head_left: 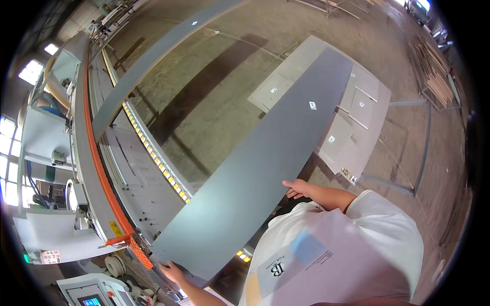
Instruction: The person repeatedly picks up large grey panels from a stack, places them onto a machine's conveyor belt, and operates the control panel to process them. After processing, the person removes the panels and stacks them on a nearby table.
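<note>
A long grey panel (245,158) lies slantwise before me. Its near left end meets the bed of a long machine (127,176), and its far end reaches over a stack of pale boards (301,66). At the panel's near left corner, my left hand (173,274) grips the short edge, its fingertips against the board. Midway along the right long edge, my right hand (297,188) holds the panel, thumb on top and the other fingers bent under. A small white label (313,105) sticks to the panel's far part.
Another grey panel (153,53) sits farther up the machine, jutting out to the right. An orange rail (99,163) runs along the machine beside a row of yellow-and-white rollers (153,153). A control box with a screen (92,298) is at lower left. Timber strips (434,71) lie far right.
</note>
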Demonstrator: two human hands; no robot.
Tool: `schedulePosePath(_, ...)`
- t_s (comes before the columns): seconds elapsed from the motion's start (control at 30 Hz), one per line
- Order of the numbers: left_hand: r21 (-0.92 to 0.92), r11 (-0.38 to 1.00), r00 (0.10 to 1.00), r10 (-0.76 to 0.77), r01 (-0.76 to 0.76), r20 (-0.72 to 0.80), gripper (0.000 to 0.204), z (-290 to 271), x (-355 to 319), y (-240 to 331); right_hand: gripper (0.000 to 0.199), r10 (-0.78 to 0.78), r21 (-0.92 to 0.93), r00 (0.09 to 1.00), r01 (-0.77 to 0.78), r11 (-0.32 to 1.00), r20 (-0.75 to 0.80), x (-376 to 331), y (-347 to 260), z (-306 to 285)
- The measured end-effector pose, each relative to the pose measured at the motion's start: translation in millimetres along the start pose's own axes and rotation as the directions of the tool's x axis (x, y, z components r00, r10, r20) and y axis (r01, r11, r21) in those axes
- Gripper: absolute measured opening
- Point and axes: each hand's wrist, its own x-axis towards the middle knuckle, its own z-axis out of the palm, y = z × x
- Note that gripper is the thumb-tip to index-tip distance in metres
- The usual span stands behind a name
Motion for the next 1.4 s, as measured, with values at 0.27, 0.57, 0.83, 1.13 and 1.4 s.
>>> schedulePosePath(0.27,-0.273,0.962,1.0,0.004,0.0,0.015,0.062,11.7,55.5,39.3,0.061,-0.047,-0.35,0.986,-0.012,0.937,-0.159,-13.7,-2.8,-31.6)
schedulePosePath(0.57,-0.271,0.959,0.988,-0.115,0.084,-0.101,0.043,-28.2,-117.7,-23.7,0.041,-0.096,0.127,0.899,0.165,0.978,-0.428,-1.5,24.0,-140.9)
schedulePosePath(0.83,0.182,0.878,0.886,-0.397,0.442,-0.237,0.038,-52.7,-221.0,39.1,0.04,-0.044,-0.047,0.88,0.025,0.999,-0.474,50.8,-18.2,-298.7)
schedulePosePath(1.13,0.356,0.925,0.991,-0.136,0.131,-0.009,0.065,61.7,-199.6,256.7,0.064,0.136,0.529,0.855,0.178,0.83,-0.501,110.4,-91.5,-370.6)
schedulePosePath(1.4,0.375,0.922,0.991,-0.121,0.092,0.053,0.08,73.6,-203.5,284.0,0.055,0.279,0.589,0.826,0.078,0.804,-0.489,126.7,-120.7,-375.9)
